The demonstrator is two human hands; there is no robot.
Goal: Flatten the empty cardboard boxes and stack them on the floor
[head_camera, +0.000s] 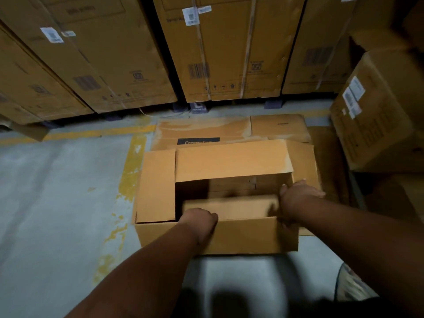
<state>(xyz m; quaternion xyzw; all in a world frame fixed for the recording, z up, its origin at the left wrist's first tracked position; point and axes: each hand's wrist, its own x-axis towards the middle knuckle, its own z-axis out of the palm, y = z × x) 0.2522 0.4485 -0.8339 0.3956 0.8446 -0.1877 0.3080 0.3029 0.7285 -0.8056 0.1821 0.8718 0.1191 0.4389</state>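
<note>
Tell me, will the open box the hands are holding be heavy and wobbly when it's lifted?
Probably light: the open box looks empty inside. Likely wobbly, since its flaps hang loose and unsealed. The left hand and right hand grip near edges, so the thin cardboard may bend there.

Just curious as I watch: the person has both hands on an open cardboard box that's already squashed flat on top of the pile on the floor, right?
Not quite. Both the left hand and the right hand are on the open cardboard box, but it is not flat: the head view shows its walls standing and a hollow inside. It sits partly on the flattened cardboard on the floor.
</note>
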